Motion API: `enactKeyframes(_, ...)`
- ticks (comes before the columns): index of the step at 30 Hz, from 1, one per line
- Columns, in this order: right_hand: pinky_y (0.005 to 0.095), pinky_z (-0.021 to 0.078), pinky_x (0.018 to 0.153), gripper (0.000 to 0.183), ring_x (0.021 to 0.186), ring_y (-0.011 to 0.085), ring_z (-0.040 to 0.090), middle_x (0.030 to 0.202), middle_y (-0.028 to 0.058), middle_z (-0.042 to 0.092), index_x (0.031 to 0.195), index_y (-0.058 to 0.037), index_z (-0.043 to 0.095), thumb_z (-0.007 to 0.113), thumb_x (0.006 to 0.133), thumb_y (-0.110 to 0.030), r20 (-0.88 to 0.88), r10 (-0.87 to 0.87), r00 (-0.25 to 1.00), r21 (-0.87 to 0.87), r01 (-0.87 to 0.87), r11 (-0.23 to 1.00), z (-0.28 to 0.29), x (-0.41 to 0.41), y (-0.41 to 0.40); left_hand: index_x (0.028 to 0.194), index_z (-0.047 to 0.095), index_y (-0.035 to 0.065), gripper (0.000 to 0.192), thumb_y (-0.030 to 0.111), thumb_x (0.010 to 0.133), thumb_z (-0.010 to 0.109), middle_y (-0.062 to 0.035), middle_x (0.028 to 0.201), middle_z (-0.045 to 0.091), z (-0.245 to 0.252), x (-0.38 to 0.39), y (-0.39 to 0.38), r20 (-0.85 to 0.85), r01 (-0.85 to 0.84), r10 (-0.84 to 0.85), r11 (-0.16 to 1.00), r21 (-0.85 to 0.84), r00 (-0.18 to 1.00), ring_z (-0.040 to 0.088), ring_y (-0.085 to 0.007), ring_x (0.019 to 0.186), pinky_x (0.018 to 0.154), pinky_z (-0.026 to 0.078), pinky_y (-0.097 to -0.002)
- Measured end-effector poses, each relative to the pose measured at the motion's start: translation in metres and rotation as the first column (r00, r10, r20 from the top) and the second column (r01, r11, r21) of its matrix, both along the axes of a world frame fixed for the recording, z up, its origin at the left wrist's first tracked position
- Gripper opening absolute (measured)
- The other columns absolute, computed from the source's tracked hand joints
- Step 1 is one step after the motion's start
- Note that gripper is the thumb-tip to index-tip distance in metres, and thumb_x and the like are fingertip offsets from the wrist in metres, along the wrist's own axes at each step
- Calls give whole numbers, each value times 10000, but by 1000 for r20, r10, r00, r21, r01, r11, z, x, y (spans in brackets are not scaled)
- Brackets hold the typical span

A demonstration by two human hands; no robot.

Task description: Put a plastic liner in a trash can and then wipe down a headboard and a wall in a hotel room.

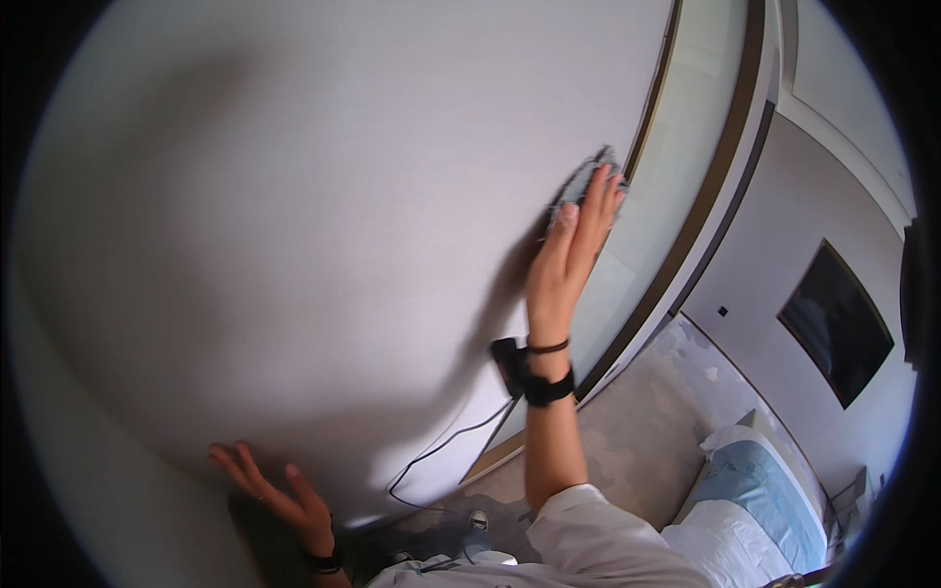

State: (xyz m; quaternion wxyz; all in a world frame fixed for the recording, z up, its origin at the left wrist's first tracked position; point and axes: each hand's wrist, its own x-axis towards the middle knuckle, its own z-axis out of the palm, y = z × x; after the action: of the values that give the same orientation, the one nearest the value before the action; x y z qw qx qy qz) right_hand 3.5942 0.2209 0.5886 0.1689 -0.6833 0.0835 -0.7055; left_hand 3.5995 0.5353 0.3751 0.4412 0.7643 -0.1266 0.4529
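Note:
My right hand (577, 235) presses a grey cloth (581, 184) flat against a pale wall panel (353, 220), close to the panel's right edge beside a brown-framed glass panel (684, 132). Its fingers point up and lie over the cloth. A black device (509, 366) is strapped to that wrist, with a thin black cable (419, 459) hanging from it. Low on the left, my left hand (283, 500) has its fingers spread and holds nothing. It is near the wall panel; whether it touches is unclear. A black band circles its wrist.
At the lower right stands a bed with white bedding (724, 536) and a blue runner (764, 478). A dark wall-mounted screen (838, 323) hangs beyond it. Patterned carpet (632, 426) covers the floor, and a shoe (478, 521) shows near the panel's foot.

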Motion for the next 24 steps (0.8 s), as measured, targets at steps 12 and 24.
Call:
enactKeyframes(12,504,57,1212,615,1492,265,170,1576,132,290,1470,-18,378,474,900,-228,-252,248,936,-595,-352,723,-75,40,325,1486,279,-27,749,526,997,407,-222,1504,342,-78,-25,44,-42,100,-129,902,-420,991,336,-334,1397,1142,241,-450)
enactKeyframes(24,602,48,1156,653,1477,445,111,1599,217,182,1512,-47,328,320,1012,-468,-298,59,953,-201,-123,972,-99,-6,84,1516,248,3,683,460,1026,376,-224,1605,107,-5,-14,-1,-68,-17,3,979,-202,998,147,-376,1480,1178,151,-506)
